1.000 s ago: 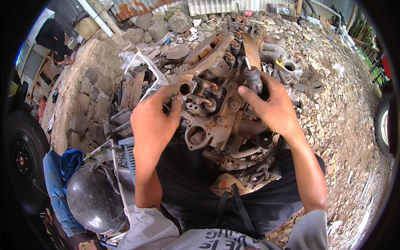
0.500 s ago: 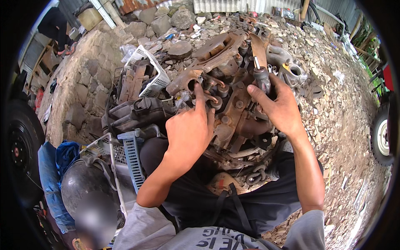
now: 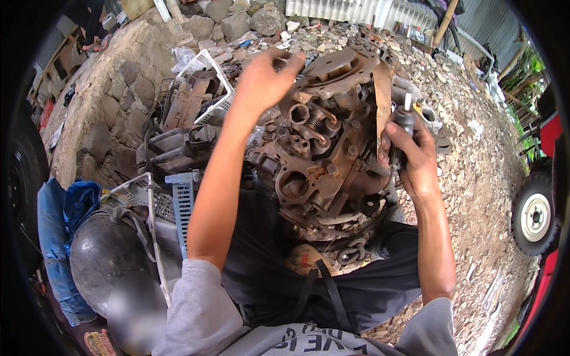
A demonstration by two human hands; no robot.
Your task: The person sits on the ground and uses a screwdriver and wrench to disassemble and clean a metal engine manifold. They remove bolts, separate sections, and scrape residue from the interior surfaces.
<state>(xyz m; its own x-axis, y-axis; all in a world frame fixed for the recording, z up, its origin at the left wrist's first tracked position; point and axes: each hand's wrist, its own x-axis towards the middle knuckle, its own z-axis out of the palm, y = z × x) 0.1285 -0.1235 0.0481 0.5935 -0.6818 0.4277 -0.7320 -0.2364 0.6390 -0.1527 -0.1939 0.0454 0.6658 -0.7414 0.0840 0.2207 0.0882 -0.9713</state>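
Observation:
A rusty engine block [image 3: 332, 169] with coil springs and round bores sits in front of my knees. On top of its far side lies a flat rusty round plate [image 3: 341, 65]. My left hand [image 3: 267, 80] is raised by that plate's left edge. Its fingers are curled, and what they hold, if anything, is hidden. At the engine's right side my right hand [image 3: 415, 154] is closed around a small dark bottle with a thin white nozzle [image 3: 405, 118], held upright. A flat brown strip [image 3: 383, 98] stands just left of the bottle.
A white plastic crate [image 3: 222, 95] with metal parts stands to the left, beyond a blue plastic basket [image 3: 183, 207]. A dark rounded container [image 3: 110, 261] and a blue tarp [image 3: 59, 255] lie near left. Rubble ground [image 3: 475, 207] spreads right, with a white-rimmed wheel [image 3: 534, 215].
My left hand has left the bore on the engine's front left and moved up and away beside the round plate. My right hand has shifted slightly right and nearer, still holding the bottle.

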